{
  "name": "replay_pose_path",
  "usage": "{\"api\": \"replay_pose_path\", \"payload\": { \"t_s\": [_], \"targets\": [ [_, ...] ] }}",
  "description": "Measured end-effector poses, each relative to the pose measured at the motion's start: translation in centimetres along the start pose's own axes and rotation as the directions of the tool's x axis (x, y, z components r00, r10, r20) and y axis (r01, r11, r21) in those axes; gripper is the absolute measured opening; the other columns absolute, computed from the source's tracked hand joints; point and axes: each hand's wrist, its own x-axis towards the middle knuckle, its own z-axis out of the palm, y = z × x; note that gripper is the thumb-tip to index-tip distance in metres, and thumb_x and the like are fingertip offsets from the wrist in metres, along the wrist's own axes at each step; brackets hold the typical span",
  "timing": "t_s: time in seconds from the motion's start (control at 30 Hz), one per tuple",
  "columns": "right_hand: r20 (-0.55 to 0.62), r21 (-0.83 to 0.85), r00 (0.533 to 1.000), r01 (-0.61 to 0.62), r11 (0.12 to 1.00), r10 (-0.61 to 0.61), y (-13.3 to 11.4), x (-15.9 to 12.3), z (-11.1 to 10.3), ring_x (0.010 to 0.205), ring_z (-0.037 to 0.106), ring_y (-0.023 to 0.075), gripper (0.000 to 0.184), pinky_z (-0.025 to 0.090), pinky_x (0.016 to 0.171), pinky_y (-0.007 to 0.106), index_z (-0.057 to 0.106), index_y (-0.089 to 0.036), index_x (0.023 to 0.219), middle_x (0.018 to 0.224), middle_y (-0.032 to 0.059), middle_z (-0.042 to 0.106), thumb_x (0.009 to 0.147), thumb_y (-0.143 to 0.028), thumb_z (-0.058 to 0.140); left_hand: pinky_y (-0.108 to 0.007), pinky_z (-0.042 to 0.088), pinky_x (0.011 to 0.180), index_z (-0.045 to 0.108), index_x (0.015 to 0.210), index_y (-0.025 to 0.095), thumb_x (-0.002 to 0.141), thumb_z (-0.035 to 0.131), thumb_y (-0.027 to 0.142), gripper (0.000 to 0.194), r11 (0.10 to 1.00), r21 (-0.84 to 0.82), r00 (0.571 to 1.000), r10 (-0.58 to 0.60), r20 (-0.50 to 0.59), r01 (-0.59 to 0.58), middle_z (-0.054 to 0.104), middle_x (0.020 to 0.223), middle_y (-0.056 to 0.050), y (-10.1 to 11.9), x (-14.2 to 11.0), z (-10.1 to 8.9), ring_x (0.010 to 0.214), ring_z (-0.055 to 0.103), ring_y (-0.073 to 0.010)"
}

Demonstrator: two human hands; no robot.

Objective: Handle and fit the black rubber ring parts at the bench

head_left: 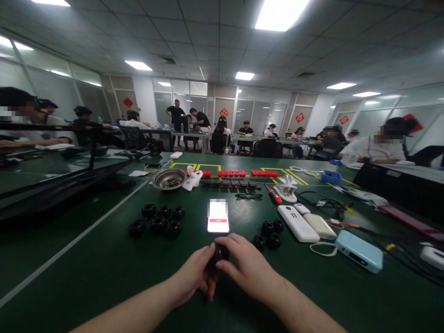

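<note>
Toward the near edge of the green table (104, 263), the left hand (194, 273) and right hand (248, 263) together pinch one black round part (221, 253) between them. Beyond the far edge, people (176, 116) sit and stand before glass partitions (255, 112) under lit ceiling panels (282, 14).

From my end, I have a lit phone (218, 225) at twelve o'clock. Toward two o'clock I see a white power bank (298, 224) beside a cream-coloured pack (320, 225), and nearer three a light-blue device (359, 249) with a white strap (323, 253) just beside it. Far off, between eleven and twelve, I make out a standing person in black (176, 115); a red diamond decoration (224, 112) shows at twelve.
</note>
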Motion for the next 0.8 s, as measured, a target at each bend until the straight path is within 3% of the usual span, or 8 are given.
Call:
{"api": "replay_pose_path", "payload": {
  "t_s": [0.07, 0.13, 0.3, 0.4, 0.47, 0.63, 0.7, 0.8],
  "targets": [
    [-0.007, -0.008, 0.998, 0.065, 0.998, -0.065, -0.2, -0.1, -0.1, 0.102, 0.043, 0.0178, 0.045, 0.032, 0.087, 0.029, 0.043, -0.022, 0.114, 0.111, 0.0045, 0.049, 0.071, -0.013, 0.055, -0.018, 0.039, 0.035, 0.041, 0.086, 0.016, 0.072, 0.036, 0.059, 0.045, 0.999, -0.035, 1.000, -0.013, -0.002, 0.013, 0.055, 0.058, 0.001, 0.1, 0.0, -0.1, 0.040, 0.054, -0.0097],
    [-0.041, -0.021, 0.999, 0.035, 0.999, -0.035, 0.0, -0.2, 0.1, 0.105, 0.041, 0.0190, 0.054, 0.030, 0.090, 0.031, 0.038, -0.021, 0.119, 0.115, 0.0055, 0.046, 0.069, -0.016, 0.058, -0.019, 0.042, 0.039, 0.041, 0.092, 0.016, 0.074, 0.036, 0.056, 0.044, 0.998, -0.065, 1.000, 0.009, -0.027, -0.010, 0.056, 0.064, -0.001, 0.2, 0.0, -0.2, 0.049, 0.058, -0.0117],
    [0.005, -0.014, 0.976, -0.218, 0.976, 0.218, 0.8, 0.0, 0.5, 0.074, 0.054, 0.0178, 0.035, 0.039, 0.063, 0.027, 0.049, -0.019, 0.107, 0.083, 0.0052, 0.059, 0.081, -0.041, 0.044, -0.022, 0.044, 0.042, 0.042, 0.086, 0.016, 0.063, 0.057, 0.049, 0.042, 0.982, 0.142, 0.987, 0.135, -0.086, -0.122, 0.057, 0.074, -0.003, 0.2, -0.1, -0.1, 0.062, 0.061, -0.0166],
    [0.049, -0.028, 0.988, -0.146, 0.989, 0.148, 0.9, 0.1, 0.4, 0.071, 0.054, 0.0161, 0.023, 0.038, 0.060, 0.024, 0.056, -0.019, 0.090, 0.076, 0.0033, 0.059, 0.083, -0.036, 0.042, -0.022, 0.043, 0.042, 0.043, 0.084, 0.016, 0.056, 0.061, 0.051, 0.048, 0.965, 0.219, 0.987, 0.157, -0.044, -0.144, 0.058, 0.071, -0.003, -0.1, 0.0, -0.3, 0.055, 0.061, -0.0157],
    [0.017, -0.031, 0.997, -0.071, 0.997, 0.072, 0.8, 0.1, 0.3, 0.079, 0.053, 0.0171, 0.018, 0.039, 0.067, 0.026, 0.055, -0.019, 0.093, 0.083, 0.0035, 0.059, 0.081, -0.031, 0.047, -0.023, 0.042, 0.043, 0.044, 0.088, 0.014, 0.058, 0.056, 0.057, 0.053, 0.976, 0.188, 0.992, 0.121, -0.035, -0.113, 0.059, 0.069, -0.004, -0.3, 0.2, -0.4, 0.050, 0.060, -0.0151],
    [-0.074, 0.029, 0.996, 0.054, 0.998, -0.052, 0.5, -0.2, 0.5, 0.104, 0.042, 0.0187, 0.051, 0.032, 0.088, 0.030, 0.042, -0.020, 0.114, 0.113, 0.0050, 0.048, 0.067, -0.020, 0.063, -0.024, 0.043, 0.044, 0.045, 0.091, 0.013, 0.068, 0.047, 0.054, 0.047, 0.993, 0.071, 0.985, 0.106, -0.133, -0.097, 0.058, 0.064, -0.003, 0.3, 0.2, -0.3, 0.049, 0.057, -0.0129],
    [-0.105, 0.049, 0.994, -0.026, 0.998, 0.031, 0.6, -0.2, 0.6, 0.100, 0.045, 0.0193, 0.057, 0.035, 0.085, 0.031, 0.036, -0.020, 0.119, 0.110, 0.0058, 0.049, 0.069, -0.028, 0.062, -0.026, 0.045, 0.049, 0.045, 0.094, 0.014, 0.069, 0.052, 0.046, 0.041, 0.992, 0.071, 0.975, 0.119, -0.190, -0.107, 0.058, 0.071, -0.003, 0.8, -0.1, -0.1, 0.053, 0.057, -0.0126],
    [-0.058, 0.079, 0.973, -0.217, 0.973, 0.222, 1.2, 0.0, 0.8, 0.073, 0.053, 0.0165, 0.036, 0.040, 0.063, 0.027, 0.046, -0.016, 0.108, 0.082, 0.0048, 0.057, 0.083, -0.041, 0.040, -0.029, 0.048, 0.061, 0.048, 0.093, 0.016, 0.064, 0.060, 0.038, 0.038, 0.969, 0.162, 0.954, 0.218, -0.207, -0.186, 0.057, 0.084, -0.004, 1.2, -0.4, 0.0, 0.069, 0.059, -0.0162]
  ]
}}
